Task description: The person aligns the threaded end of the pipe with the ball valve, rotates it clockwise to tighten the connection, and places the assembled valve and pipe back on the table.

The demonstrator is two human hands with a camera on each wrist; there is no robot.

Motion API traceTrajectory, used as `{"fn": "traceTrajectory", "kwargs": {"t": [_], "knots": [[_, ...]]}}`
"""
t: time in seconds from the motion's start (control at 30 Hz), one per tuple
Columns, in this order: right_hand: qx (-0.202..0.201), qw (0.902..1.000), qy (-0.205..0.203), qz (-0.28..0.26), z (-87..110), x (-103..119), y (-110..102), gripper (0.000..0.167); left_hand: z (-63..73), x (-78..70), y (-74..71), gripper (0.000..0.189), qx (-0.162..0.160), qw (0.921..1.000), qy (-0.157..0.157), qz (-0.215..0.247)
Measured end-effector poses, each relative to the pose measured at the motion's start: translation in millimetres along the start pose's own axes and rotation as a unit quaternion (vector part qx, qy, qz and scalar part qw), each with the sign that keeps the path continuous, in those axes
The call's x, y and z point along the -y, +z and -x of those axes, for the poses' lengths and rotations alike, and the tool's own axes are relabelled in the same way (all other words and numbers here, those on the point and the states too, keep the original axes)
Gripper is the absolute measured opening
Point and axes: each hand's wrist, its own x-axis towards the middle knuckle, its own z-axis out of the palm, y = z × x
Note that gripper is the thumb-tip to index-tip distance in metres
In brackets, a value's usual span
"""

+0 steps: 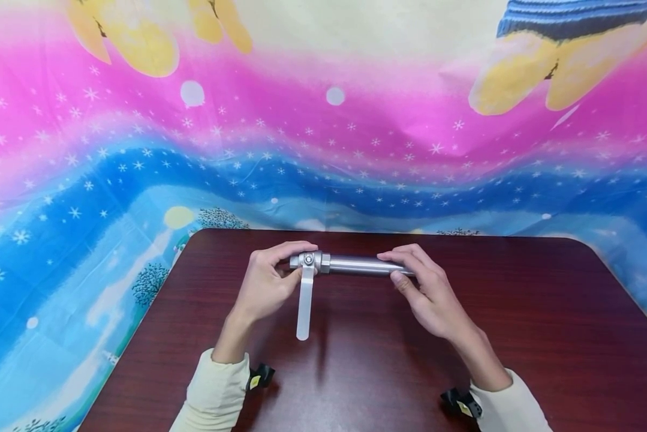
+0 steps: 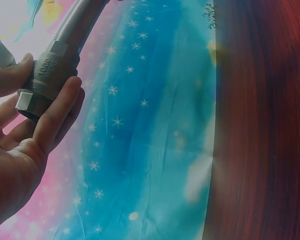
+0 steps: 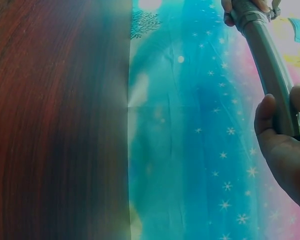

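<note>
A steel ball valve [image 1: 309,260] with a flat lever handle [image 1: 304,306] is joined at its right end to a smooth metal pipe [image 1: 355,265]. My left hand [image 1: 264,279] grips the valve body between thumb and fingers, and the lever points toward me. In the left wrist view, raised markings show on the valve body [image 2: 47,72], beside a hex end. My right hand [image 1: 428,294] holds the far end of the pipe, thumb on the near side and fingers over the top. The right wrist view shows the pipe [image 3: 272,75] slanting up to the valve.
Below the hands lies a dark reddish-brown wooden table [image 1: 355,372] with rounded far corners. A colourful printed cloth [image 1: 280,150] hangs behind it and down its left side. Black wrist-worn devices [image 1: 261,376] show at both cuffs.
</note>
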Motion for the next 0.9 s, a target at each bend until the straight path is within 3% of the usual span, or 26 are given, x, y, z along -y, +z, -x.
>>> {"fn": "traceTrajectory", "kwargs": {"t": [0.23,0.37,0.57,0.9], "knots": [[0.034,0.9984,0.044,0.011,1.7,0.8,-1.5,0.043,0.1,0.6,1.6,0.045,-0.001,1.0,-0.003,-0.005],[0.033,0.9994,0.012,0.004,1.2,0.2,-0.5,0.052,-0.3,1.9,1.1,0.044,-0.004,1.0,0.002,-0.008],[-0.004,0.9992,-0.04,0.005,-0.4,-0.2,1.2,0.051,-1.1,1.4,0.7,0.045,-0.004,1.0,0.005,-0.001],[-0.006,0.9991,-0.037,0.02,-1.1,-0.6,1.2,0.05,-0.5,-0.8,0.5,0.042,-0.005,1.0,0.001,0.0]]}}
